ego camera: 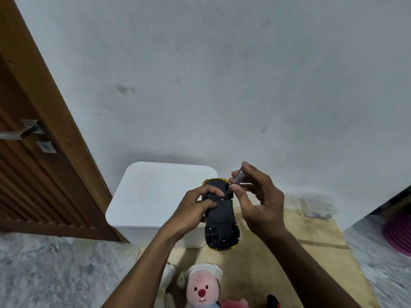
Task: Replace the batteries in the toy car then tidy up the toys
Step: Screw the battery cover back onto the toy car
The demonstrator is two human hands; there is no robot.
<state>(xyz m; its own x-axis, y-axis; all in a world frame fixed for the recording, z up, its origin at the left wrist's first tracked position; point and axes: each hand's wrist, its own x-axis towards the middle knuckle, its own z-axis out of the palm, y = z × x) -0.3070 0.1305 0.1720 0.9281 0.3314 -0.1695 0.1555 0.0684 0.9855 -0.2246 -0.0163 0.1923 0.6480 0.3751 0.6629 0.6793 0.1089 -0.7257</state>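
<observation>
I see toy car belly-up in front of white box. Left hand grips car's side, fingers curled over chassis. Right hand pinches screwdriver, tip on chassis at car's far end. Box stands against wall, door to its left. Bare mat under my right forearm. Plush toy at near edge, clear container far right by wall. Grey speckled floor on both sides.

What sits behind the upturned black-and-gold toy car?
A white lidded plastic box and a tan floor mat. The black-and-gold toy car, gripped by the left hand, covers the box's right edge; anything there is hidden.
</observation>
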